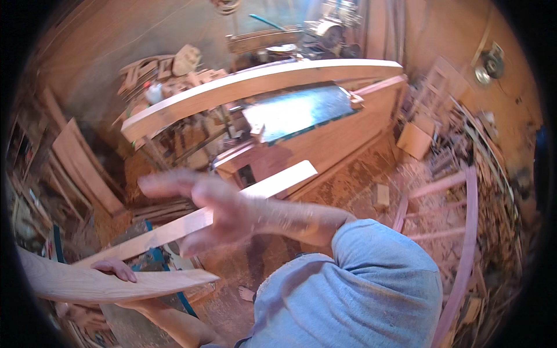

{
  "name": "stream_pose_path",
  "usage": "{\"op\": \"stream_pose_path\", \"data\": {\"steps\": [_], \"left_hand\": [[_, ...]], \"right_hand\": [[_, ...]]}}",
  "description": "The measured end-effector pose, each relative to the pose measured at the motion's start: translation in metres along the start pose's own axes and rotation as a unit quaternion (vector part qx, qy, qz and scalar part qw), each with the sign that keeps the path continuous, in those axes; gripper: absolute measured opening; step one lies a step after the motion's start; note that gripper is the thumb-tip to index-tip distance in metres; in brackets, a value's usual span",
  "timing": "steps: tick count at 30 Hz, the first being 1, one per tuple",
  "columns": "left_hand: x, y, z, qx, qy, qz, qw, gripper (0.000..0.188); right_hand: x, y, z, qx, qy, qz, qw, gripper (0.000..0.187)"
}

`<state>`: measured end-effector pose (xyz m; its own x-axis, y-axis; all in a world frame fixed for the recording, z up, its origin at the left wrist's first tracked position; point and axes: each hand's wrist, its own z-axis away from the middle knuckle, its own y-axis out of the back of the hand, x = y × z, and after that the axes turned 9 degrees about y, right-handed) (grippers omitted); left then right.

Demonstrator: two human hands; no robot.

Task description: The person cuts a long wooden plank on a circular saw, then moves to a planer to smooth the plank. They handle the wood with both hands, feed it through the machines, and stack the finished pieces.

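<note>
At the lower left my left hand [118, 268] is closed around a pale wooden board [168, 282]. Its fingers curl over the board's upper edge, and the forearm passes under it. The board's end tapers to a slanted tip. My right hand [223, 214] is stretched out to the left in the middle of the view, fingers apart and smeared by motion, holding nothing. Behind it a long straight wooden strip [156, 236] runs up to the right; whether the hand touches this strip I cannot tell.
Ahead stands a wooden machine stand [342, 145] with a shiny metal top [301, 110]. A long thick beam [261, 78] stretches across behind that top. Offcuts [168, 69] are heaped at the back. On the right lies a pinkish wooden frame [467, 232]. Sawdust covers the floor [348, 197].
</note>
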<state>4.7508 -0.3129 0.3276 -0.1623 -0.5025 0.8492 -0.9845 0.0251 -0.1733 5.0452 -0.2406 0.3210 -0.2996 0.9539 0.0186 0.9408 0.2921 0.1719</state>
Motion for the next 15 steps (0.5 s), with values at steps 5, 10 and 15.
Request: {"op": "stream_pose_path", "data": {"steps": [5, 10, 15], "left_hand": [[0.009, -0.068, 0.033, 0.009, 0.007, -0.174, 0.985, 0.015], [-0.034, -0.110, 0.072, -0.014, -0.039, -0.324, 0.945, 0.029], [-0.085, -0.115, 0.111, -0.121, 0.003, -0.481, 0.868, 0.042]], "right_hand": [[-0.089, 0.197, -0.032, 0.084, -0.145, 0.441, 0.882, 0.113], [-0.135, 0.299, 0.045, 0.024, -0.301, 0.613, 0.730, 0.107], [-0.166, 0.323, 0.116, 0.049, -0.339, 0.642, 0.686, 0.102]]}}
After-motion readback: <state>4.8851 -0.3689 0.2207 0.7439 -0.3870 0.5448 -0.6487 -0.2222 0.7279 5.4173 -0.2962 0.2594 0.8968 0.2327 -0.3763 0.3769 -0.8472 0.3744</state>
